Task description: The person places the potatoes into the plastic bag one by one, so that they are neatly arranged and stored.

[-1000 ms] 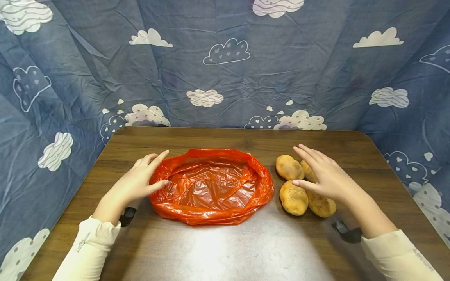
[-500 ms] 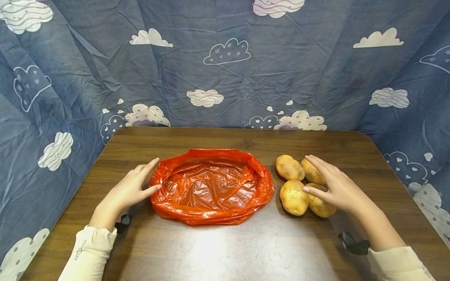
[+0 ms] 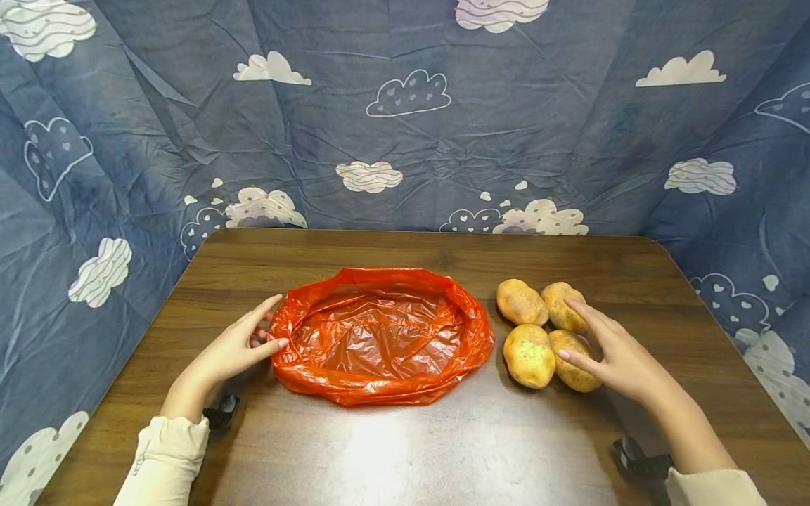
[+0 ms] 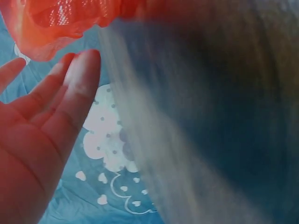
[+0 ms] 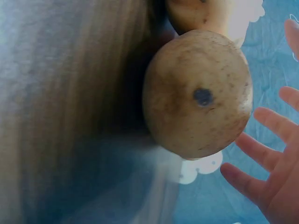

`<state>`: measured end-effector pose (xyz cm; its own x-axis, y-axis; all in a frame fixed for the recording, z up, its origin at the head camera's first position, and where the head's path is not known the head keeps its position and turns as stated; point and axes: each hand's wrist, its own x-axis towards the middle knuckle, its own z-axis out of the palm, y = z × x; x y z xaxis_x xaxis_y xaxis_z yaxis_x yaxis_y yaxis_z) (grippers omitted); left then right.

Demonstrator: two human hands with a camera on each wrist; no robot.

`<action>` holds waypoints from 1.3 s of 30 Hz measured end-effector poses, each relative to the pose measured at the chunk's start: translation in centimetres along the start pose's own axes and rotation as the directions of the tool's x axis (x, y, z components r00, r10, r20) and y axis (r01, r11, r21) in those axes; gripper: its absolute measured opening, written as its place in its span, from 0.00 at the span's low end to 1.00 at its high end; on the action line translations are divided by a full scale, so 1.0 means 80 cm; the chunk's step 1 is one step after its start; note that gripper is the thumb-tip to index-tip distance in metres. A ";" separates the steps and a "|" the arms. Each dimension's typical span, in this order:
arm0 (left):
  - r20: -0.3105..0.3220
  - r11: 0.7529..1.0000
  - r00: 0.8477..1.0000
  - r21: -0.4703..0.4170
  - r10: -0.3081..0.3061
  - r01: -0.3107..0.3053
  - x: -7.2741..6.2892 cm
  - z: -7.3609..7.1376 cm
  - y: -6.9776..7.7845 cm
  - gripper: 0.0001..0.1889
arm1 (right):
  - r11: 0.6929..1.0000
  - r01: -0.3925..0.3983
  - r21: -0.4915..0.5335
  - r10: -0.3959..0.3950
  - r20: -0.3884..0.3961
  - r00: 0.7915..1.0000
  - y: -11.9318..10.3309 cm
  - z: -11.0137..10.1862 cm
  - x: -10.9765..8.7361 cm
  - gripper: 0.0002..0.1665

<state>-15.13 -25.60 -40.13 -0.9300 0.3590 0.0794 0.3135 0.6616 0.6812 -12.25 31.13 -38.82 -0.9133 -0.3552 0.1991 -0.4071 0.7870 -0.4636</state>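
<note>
A red plastic bag [image 3: 380, 337] stands on the table with its mouth spread wide and its rim rolled outward. My left hand [image 3: 230, 351] is at the bag's left end, thumb tip right at the rim and the other fingers alongside; the left wrist view has its fingers extended below the red plastic [image 4: 70, 23]. Several yellow-brown potatoes lie clustered right of the bag. My right hand [image 3: 623, 351] hovers at their right side with fingers spread, partly covering the near right potato [image 3: 572, 362]. In the right wrist view, a potato [image 5: 198, 95] with a dark spot lies beside the spread fingers.
The wooden table [image 3: 411, 450] has a bright glare at its near middle. A blue cloud-print cloth [image 3: 405, 140] hangs behind it and along both sides. A black strap mount [image 3: 639, 460] is on the right wrist, another [image 3: 221, 412] on the left.
My right hand has drawn back toward the right and nearer me, uncovering more of the potatoes. My left hand has shifted left and lower along the bag's end. Bag and potatoes stay put.
</note>
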 end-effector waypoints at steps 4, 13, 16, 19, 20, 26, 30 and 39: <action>0.008 0.992 1.000 -0.123 -0.002 0.003 -0.002 0.003 -0.004 0.38 | 0.999 -0.032 0.038 0.032 0.014 0.999 0.003 0.005 -0.007 0.49; 0.045 0.940 0.999 -0.340 0.017 -0.001 -0.005 0.008 -0.010 0.37 | 0.988 -0.102 0.117 0.101 0.016 0.995 0.008 0.015 -0.018 0.49; 0.054 0.920 0.998 -0.391 0.040 -0.016 -0.005 0.010 -0.013 0.37 | 0.977 -0.138 0.163 0.136 0.024 0.990 0.010 0.019 -0.023 0.50; 0.064 0.907 0.997 -0.422 0.036 -0.006 -0.005 0.012 -0.016 0.36 | 0.962 -0.171 0.212 0.167 0.038 0.985 0.013 0.022 -0.028 0.51; 0.069 0.900 0.997 -0.436 0.033 0.001 -0.005 0.012 -0.018 0.36 | 0.956 -0.180 0.231 0.176 0.042 0.984 0.014 0.023 -0.029 0.51; 0.077 0.861 0.997 -0.507 0.000 0.039 -0.007 0.015 -0.024 0.36 | 0.929 -0.220 0.297 0.210 0.064 0.976 0.020 0.027 -0.036 0.51; 0.073 0.838 0.997 -0.544 -0.008 0.046 -0.009 0.016 -0.024 0.36 | 0.921 -0.232 0.313 0.222 0.068 0.973 0.022 0.028 -0.038 0.50; 0.051 0.828 0.999 -0.560 -0.001 0.029 -0.010 0.018 -0.022 0.36 | 0.926 -0.231 0.300 0.232 0.032 0.972 0.021 0.031 -0.039 0.44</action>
<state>-14.64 -26.13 -42.46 -0.9193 0.3914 0.0420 0.1252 0.1896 0.9739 -10.06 32.36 -42.35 -0.9820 -0.1795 0.0582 -0.1639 0.6589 -0.7341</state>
